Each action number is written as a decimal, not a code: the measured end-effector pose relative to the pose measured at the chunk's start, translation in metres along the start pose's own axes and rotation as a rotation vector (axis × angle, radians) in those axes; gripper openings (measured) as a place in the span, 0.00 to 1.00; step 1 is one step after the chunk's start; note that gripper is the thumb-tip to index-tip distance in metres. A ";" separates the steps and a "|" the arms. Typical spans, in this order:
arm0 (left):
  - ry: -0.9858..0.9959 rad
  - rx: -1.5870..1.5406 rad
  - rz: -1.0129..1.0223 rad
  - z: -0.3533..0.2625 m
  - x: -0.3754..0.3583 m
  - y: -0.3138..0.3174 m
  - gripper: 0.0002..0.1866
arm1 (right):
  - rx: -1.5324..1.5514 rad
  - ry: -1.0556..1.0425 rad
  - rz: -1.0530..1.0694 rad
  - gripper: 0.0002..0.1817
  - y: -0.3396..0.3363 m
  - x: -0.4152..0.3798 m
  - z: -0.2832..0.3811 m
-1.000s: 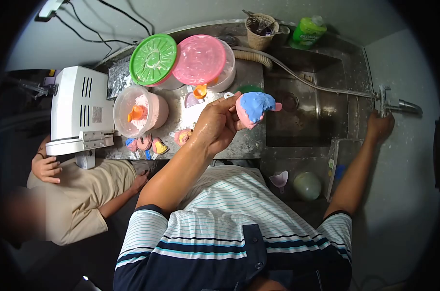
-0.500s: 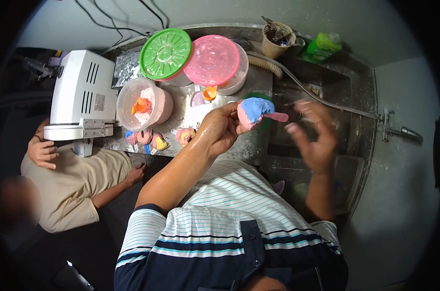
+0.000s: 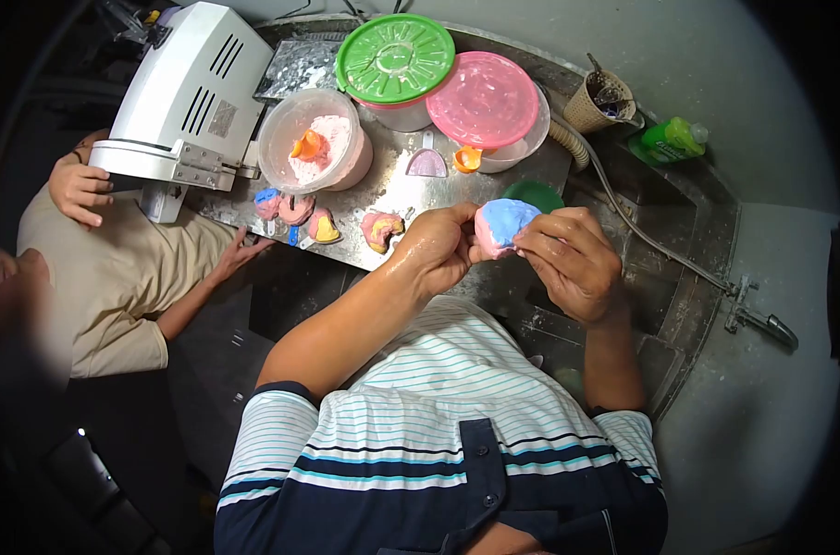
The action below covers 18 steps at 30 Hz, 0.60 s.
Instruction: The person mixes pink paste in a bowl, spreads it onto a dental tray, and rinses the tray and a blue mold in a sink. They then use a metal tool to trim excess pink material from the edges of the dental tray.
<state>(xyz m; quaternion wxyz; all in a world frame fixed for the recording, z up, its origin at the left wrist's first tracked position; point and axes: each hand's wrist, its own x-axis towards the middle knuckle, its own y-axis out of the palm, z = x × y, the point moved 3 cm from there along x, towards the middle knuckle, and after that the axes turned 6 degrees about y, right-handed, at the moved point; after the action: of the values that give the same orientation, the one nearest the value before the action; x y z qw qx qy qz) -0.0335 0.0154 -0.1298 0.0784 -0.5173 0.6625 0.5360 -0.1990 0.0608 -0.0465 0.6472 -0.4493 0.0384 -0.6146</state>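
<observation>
Between my two hands is a pink dental impression (image 3: pixel 507 222) topped with a smooth mound of blue paste. My left hand (image 3: pixel 438 248) is closed around its left side, thumb and fingers on the pink rim. At the right side my right hand (image 3: pixel 575 264) pinches the impression's edge, its fingertips touching the blue paste. The pink tray handle is hidden behind those fingers. Just behind the impression stands a green bowl (image 3: pixel 537 195). On the counter to the left lie more pink impressions, one with a yellow filling (image 3: pixel 380 231).
A tub of pink powder (image 3: pixel 360 153) holds an orange scoop (image 3: pixel 309 145). Behind are tubs with a green lid (image 3: pixel 395 57) and a pink lid (image 3: pixel 482 100). A white machine (image 3: pixel 184 102) and another person (image 3: pixel 96 268) are left; a tap (image 3: pixel 762 324) is right.
My right hand, open and apart from the impression before, has come left and closed on its right side. The tray handle is now covered. My view has shifted somewhat.
</observation>
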 end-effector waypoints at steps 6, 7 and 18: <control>-0.016 -0.052 -0.057 0.000 -0.006 0.000 0.16 | -0.009 -0.003 0.014 0.13 0.007 -0.001 0.013; 0.039 -0.040 -0.052 0.000 -0.003 -0.002 0.16 | -0.018 0.024 0.001 0.12 0.008 -0.001 0.014; 0.292 0.029 0.071 -0.020 -0.004 -0.004 0.20 | -0.508 0.607 -0.045 0.15 -0.063 -0.033 -0.103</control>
<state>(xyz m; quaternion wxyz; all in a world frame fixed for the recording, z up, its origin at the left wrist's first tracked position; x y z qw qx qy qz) -0.0199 0.0022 -0.1216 -0.0306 -0.5648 0.6924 0.4479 -0.3171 0.0434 -0.0851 0.4608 -0.3938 0.3691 -0.7045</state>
